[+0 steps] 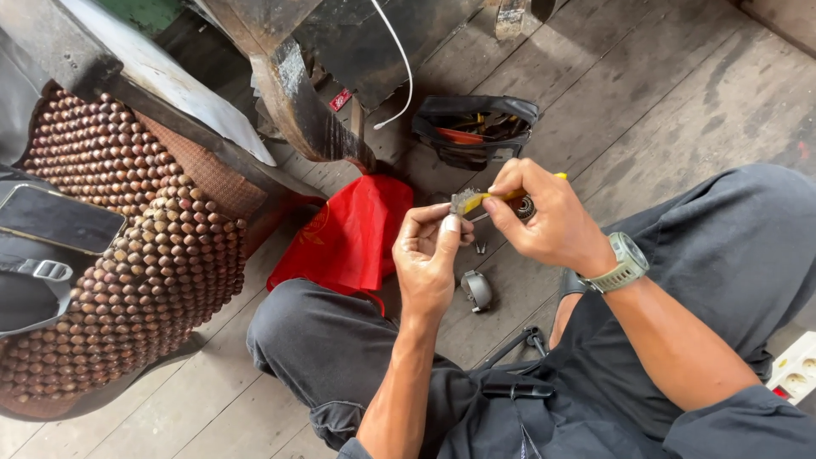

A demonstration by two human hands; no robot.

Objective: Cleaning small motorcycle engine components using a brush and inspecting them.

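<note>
While I watch head view: right hand (548,223) pinches yellow brush (493,197) by handle; left hand (427,255) fingers pressed around small part, hidden. Brush looks light, stiff (bristles soft); grip mid-handle. Red bag (348,238) beside knee.

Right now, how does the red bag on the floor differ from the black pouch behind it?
The red bag is bright red, lies flat and crumpled, and its contents are hidden. The black pouch is black, holds its shape and stands open, showing tools with orange and yellow handles inside. The red bag lies nearer the person's knee. Both rest on the wooden floor.
</note>
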